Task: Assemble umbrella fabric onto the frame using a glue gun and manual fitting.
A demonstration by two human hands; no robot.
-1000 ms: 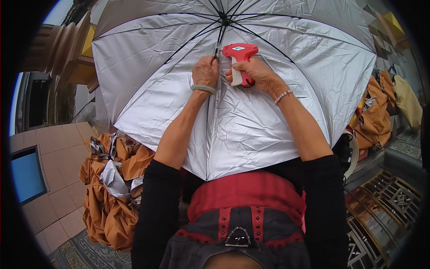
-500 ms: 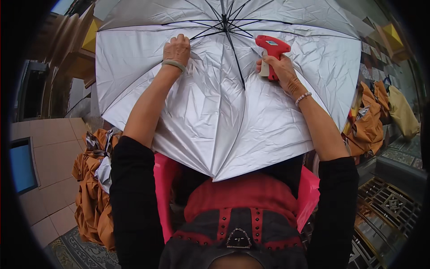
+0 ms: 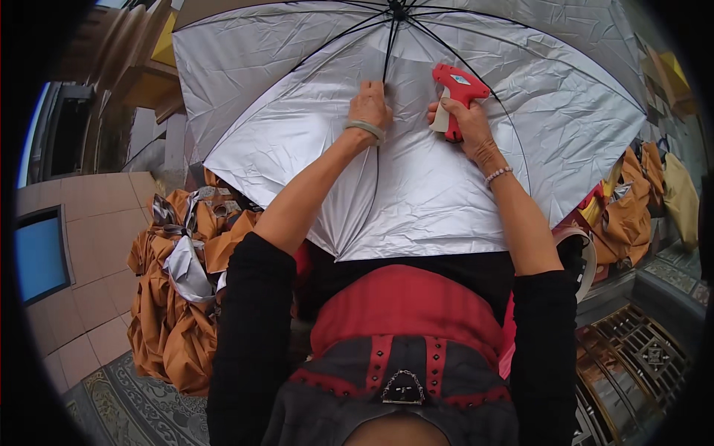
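Observation:
An umbrella (image 3: 439, 212) lies opened across my lap, the silver inner side of its canopy facing me. Its black hub (image 3: 399, 9) is at the top, with ribs fanning out. My left hand (image 3: 370, 108) is closed on a black rib, just left of the middle; the fingertips are partly hidden. In my right hand (image 3: 470, 126) is a red tagging gun (image 3: 461, 85) with a pale trigger, fingers wrapped round its handle. The gun stands over the silver cloth, beside another rib, and its nose tilts up and left.
Heaped orange-brown umbrellas (image 3: 175, 327) with silver linings lie at my left. More orange-brown cloth (image 3: 628, 215) and a tan bundle (image 3: 678, 197) are at the right. A metal grille (image 3: 647, 349) stands at lower right; a pink chair edge (image 3: 508, 338) shows beside me.
The umbrella has turned, its hub shifting up and right and its near corner left. My left hand has moved right and down onto a rib. The tagging gun has shifted slightly right.

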